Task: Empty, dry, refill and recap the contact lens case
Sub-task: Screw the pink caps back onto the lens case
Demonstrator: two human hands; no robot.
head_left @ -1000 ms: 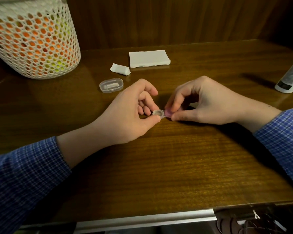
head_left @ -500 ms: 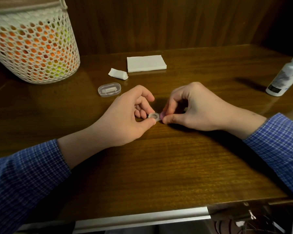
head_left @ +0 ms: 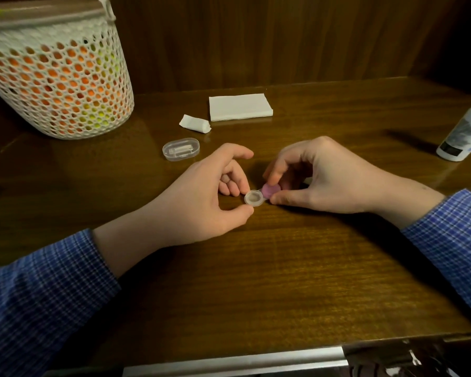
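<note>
Both of our hands meet over the contact lens case (head_left: 259, 195) in the head view, the only view we have. Our left hand (head_left: 201, 197) pinches the clear, uncapped well between thumb below and fingertips above, the index finger arched free over it; our right hand (head_left: 321, 178) has thumb and curled index finger closed on the pink cap (head_left: 271, 189), which sits on the case's other well, just right of the clear one. Whether that cap is threaded on or already loose we cannot tell. The risks, as we judge them: the case is small and slick-looking, held only at its edges, so a hard twist from the right hand could pop it out of the left pinch and skid it across the glossy wooden table (head_left: 283, 281); if liquid sits in the open well, which we cannot see, any tilt would spill it onto the wood; and the freed cap could roll away. The case lies low over the table, directly between the two hands, touching both. Beyond our left hand are a clear oval box (head_left: 181, 149), a crumpled bit of tissue (head_left: 195, 123) and a folded stack of tissues (head_left: 239, 106); far beyond it stands a white mesh basket (head_left: 57, 85). Well off to the right of our right hand stands the solution bottle (head_left: 465, 134), out of easy reach.
</note>
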